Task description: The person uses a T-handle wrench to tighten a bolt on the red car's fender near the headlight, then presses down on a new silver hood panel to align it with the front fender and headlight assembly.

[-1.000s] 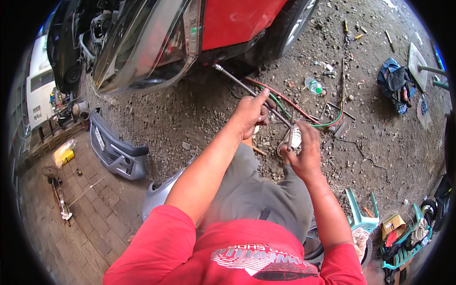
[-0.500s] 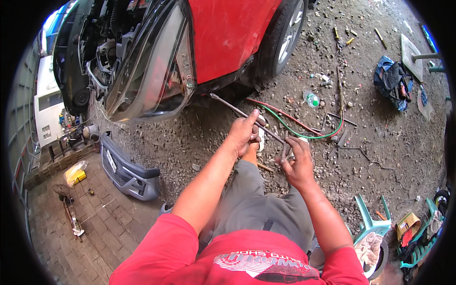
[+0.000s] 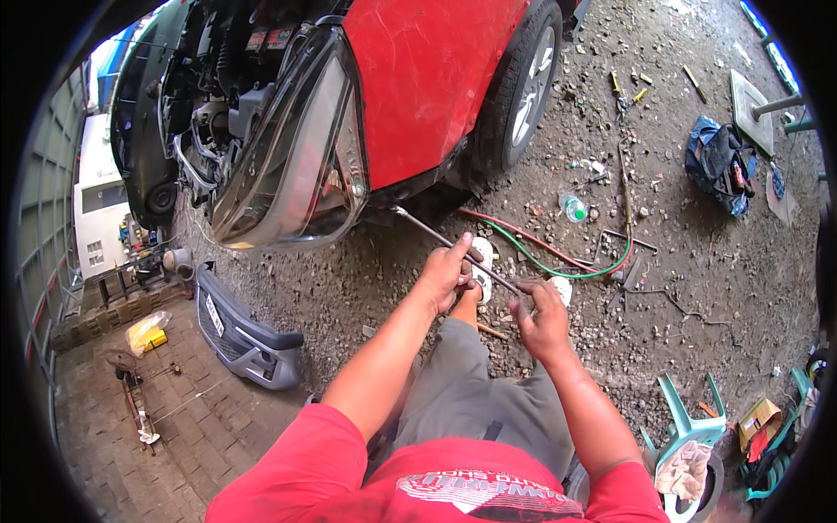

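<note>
A long, thin metal rod slants between my hands and the underside of the red car. Its far tip reaches the car's lower edge, just beside the headlight; what that tip touches is too dark to tell. My left hand is closed around the middle of the rod, thumb laid along the top. At the near end, the fingers of my right hand are closed on the rod and cover most of its bent end.
A grey bumper lies to the left, on the edge of brick paving. Red and green hoses with a torch run over the gravel. Farther right are a plastic bottle, a dark blue bag and a green plastic chair.
The view has shifted, so the car sits slightly lower and farther right. My right hand has turned at the rod's bent end, which shows less now. Both hands keep their hold.
</note>
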A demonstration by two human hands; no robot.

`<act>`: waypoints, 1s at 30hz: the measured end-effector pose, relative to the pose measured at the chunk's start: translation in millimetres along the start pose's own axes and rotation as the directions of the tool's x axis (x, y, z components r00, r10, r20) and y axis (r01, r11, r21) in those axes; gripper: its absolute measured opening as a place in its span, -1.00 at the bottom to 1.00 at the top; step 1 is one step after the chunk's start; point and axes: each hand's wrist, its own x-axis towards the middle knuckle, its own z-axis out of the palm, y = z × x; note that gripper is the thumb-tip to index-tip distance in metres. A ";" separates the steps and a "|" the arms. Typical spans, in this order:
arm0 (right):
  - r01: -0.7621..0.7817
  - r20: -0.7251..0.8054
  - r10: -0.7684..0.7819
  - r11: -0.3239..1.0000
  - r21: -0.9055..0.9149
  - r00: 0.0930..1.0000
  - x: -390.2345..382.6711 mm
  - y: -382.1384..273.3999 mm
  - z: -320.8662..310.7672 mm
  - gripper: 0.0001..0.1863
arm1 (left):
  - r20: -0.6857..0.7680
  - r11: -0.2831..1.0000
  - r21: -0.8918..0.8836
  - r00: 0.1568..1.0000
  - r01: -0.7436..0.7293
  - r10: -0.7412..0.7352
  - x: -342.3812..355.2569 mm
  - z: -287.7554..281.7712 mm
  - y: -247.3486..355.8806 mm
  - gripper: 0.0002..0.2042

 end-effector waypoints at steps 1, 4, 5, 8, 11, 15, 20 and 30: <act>-0.514 0.249 0.459 0.821 0.247 0.853 6.5 2.2 0.1 -0.68 | 0.003 1.000 0.003 1.000 -0.008 0.008 -1.4 1.2 3.3 -0.52; -0.789 0.580 0.625 0.097 0.607 0.523 12.1 25.7 21.1 -0.60 | 0.001 1.000 0.019 1.000 -0.018 0.018 0.2 2.7 10.6 -0.52; -0.795 0.619 0.608 0.034 0.606 0.498 7.9 31.3 21.5 -0.62 | 0.000 0.999 0.034 1.000 -0.012 0.012 0.3 1.2 10.5 -0.52; -0.708 0.395 0.615 0.418 0.569 0.682 -6.2 31.8 17.7 -0.65 | 0.003 0.999 0.036 1.000 -0.009 0.008 -1.2 0.2 10.8 -0.52; -0.053 -0.072 0.043 0.988 -0.145 0.996 -7.8 -16.5 -14.4 -0.53 | -0.005 1.000 -0.020 1.000 -0.012 0.012 0.3 -6.7 2.4 -0.50; -0.535 0.348 0.449 0.819 0.209 0.823 3.8 11.2 -4.3 -0.60 | 0.004 0.999 -0.042 1.000 -0.031 0.031 -0.9 0.1 8.6 -0.51; -0.718 0.622 0.658 -0.175 0.674 0.424 33.0 -17.7 4.4 -0.64 | -0.022 1.000 0.003 0.999 -0.030 0.030 6.0 -2.0 12.5 -0.52; -0.677 0.358 0.582 0.540 0.500 0.730 19.0 21.6 5.9 -0.69 | -0.026 1.000 -0.014 1.000 -0.015 0.015 4.9 1.8 16.8 -0.52</act>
